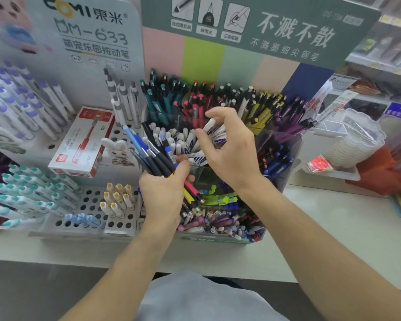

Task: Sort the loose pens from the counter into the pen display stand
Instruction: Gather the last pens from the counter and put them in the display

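My left hand grips a bundle of loose pens, mostly dark and blue barrels with a pink and a yellow one poking out below the fist. It hovers over the clear tiered pen display stand. My right hand reaches into the stand's middle tier, thumb and fingers pinched on a white-capped pen among the white-and-blue pens standing there. The rear tier holds teal, red, black, yellow and purple pens.
A white perforated pen rack with teal, yellow and blue-capped pens stands at the left, a red-and-white pen box lying on it. A stack of clear plastic lids sits at the right. The pale counter runs along the front.
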The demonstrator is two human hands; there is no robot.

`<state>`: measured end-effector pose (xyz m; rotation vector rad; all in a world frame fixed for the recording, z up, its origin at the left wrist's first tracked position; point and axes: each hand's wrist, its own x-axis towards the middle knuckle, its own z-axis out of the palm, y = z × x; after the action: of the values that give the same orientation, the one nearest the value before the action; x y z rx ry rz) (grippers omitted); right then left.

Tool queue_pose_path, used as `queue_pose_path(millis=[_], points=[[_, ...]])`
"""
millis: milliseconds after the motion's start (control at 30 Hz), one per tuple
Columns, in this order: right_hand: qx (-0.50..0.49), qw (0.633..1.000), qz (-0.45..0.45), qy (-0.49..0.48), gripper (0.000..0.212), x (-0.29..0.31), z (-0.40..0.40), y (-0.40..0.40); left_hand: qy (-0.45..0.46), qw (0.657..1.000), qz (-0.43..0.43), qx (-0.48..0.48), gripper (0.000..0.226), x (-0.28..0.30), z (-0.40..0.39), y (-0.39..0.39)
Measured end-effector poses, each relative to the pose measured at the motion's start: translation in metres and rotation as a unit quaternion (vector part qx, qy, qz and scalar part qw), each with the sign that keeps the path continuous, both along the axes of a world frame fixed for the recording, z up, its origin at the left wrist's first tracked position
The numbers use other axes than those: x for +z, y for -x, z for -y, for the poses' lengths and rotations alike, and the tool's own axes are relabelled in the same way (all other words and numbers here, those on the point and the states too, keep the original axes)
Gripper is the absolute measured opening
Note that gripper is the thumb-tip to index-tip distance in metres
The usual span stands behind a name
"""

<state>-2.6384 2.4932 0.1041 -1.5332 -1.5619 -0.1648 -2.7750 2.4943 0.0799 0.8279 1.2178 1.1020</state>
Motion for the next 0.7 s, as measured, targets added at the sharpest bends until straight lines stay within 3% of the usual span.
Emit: queue_pose_path(millis=[67,167,333,500,600,700], points=[[-0.026,0.999,-0.006,-0.041,0.017,-0.005,-0.005,0.008,-0.001,1.000,0.007,-0.006,0.014,0.002,-0.003,-0.002],[-0.018,0.997,0.058,-0.053,0.017,-0.006,-0.012,0.014,-0.006,1.000,-0.003,0.004,0.013,0.002,-0.003,0.001],[-0.066,0.994,0.090,0.023,0.023,0.001,-0.005,0.008,0.015,1.000,0.003,0.009,0.011,-0.001,0.003,0.019],[0.007,0.995,0.085,0.047,0.022,-0.004,-0.003,0.011,0.010,0.998,-0.045,-0.035,0.010,0.003,0.021,0.032],[0.013,0.998,0.027,0.062,0.016,-0.002,-0.012,0.017,0.010,0.995,-0.053,-0.081,0.008,0.006,0.030,0.038],[0.076,0.990,0.081,0.081,0.017,-0.009,-0.004,0.021,0.022,0.994,-0.059,-0.092,0.011,0.005,0.032,0.042]])
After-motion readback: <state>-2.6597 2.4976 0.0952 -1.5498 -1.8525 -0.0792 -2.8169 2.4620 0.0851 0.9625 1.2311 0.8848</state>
